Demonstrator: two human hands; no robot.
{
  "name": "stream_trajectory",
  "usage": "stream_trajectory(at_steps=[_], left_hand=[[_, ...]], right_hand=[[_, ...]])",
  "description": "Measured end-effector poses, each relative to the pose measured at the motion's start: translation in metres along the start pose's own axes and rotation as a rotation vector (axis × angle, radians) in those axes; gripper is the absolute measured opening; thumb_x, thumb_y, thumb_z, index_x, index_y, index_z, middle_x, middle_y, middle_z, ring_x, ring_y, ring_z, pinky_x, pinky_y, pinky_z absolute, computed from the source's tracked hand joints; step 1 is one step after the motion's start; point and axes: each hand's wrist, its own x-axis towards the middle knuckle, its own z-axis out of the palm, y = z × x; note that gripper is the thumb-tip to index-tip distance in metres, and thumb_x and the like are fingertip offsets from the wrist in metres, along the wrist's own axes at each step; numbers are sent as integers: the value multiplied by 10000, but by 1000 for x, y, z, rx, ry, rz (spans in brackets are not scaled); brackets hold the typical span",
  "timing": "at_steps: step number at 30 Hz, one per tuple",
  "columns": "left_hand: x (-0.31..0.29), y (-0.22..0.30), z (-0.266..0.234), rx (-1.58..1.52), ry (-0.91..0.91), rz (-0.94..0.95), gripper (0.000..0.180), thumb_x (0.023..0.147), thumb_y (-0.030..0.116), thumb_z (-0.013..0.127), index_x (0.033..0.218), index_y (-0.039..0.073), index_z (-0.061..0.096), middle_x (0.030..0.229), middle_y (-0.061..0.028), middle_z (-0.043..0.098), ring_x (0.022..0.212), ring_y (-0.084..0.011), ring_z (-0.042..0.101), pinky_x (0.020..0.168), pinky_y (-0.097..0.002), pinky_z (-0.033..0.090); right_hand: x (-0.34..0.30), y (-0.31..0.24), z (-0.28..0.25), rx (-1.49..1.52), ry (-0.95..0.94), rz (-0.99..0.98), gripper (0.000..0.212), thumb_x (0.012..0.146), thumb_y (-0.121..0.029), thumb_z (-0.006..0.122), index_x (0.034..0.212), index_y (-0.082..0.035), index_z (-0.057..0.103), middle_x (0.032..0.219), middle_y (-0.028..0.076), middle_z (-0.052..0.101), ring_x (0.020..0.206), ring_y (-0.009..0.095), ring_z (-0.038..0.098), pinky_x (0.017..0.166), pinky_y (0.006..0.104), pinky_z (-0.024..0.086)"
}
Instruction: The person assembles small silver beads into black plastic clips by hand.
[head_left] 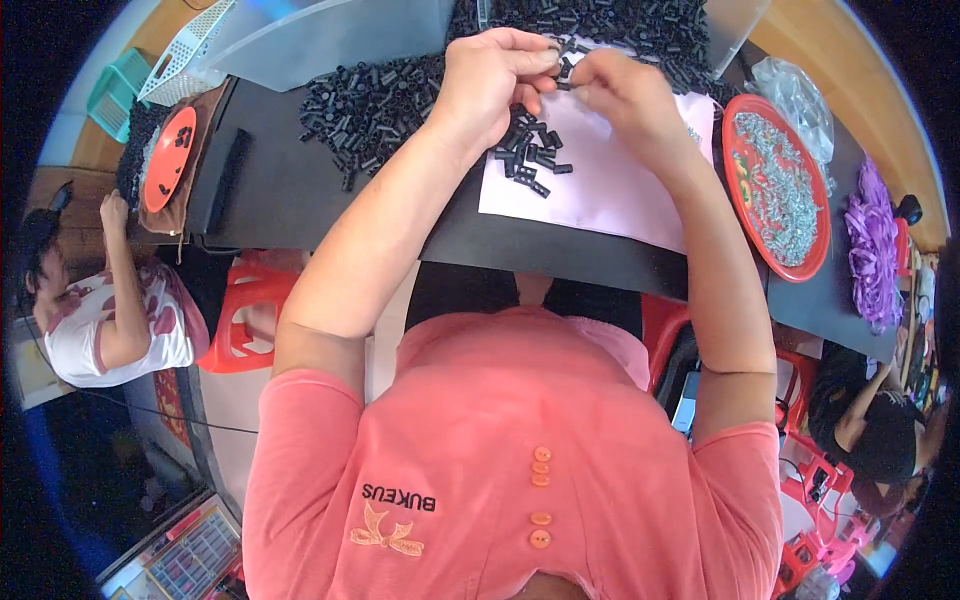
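Observation:
My left hand [493, 80] and my right hand [622, 92] meet above a pale pink sheet [610, 185] on a black table [280, 190]. Both pinch a small black plastic part [563, 72] between their fingertips. Under the hands, several small black parts [532, 155] lie loose on the sheet. A large heap of the same black parts [370, 100] spreads across the table to the left and behind the hands.
A red round tray of small silver metal pieces [778, 185] sits to the right, with purple ribbon-like material [872, 245] beyond it. A clear plastic bin [320, 35] stands behind. An orange tray [168, 158] is far left. Other people sit at the left [110, 310] and right [870, 420].

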Motion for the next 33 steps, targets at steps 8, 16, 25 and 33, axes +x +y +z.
stream_trajectory(at_steps=[8,16,25,33], left_hand=[[-13,3,17,243,-33,104,132,857,27,625,963,-49,613,789,-94,648,614,-119,594,466,-222,449],[-14,2,20,178,-51,125,142,850,10,625,977,-53,633,809,-103,660,631,-125,600,490,-226,464],[-14,0,21,178,-48,142,124,834,-6,633,944,-62,643,729,-102,641,537,-114,570,463,-217,461],[-17,1,23,224,-40,105,113,849,22,631,939,-47,635,769,-92,650,600,-125,590,485,-229,462]], right_hand=[[1,-8,-7,555,164,193,124,763,-77,621,855,2,647,712,33,615,680,83,556,598,263,443],[1,-10,-13,714,191,230,134,821,-68,586,915,5,648,762,33,629,726,86,566,698,222,437],[2,-9,-12,709,171,227,156,838,-77,576,951,-3,656,794,26,634,766,88,575,732,221,446],[0,-11,-7,549,222,166,148,824,-81,599,933,4,651,771,32,633,734,84,567,679,233,446]])
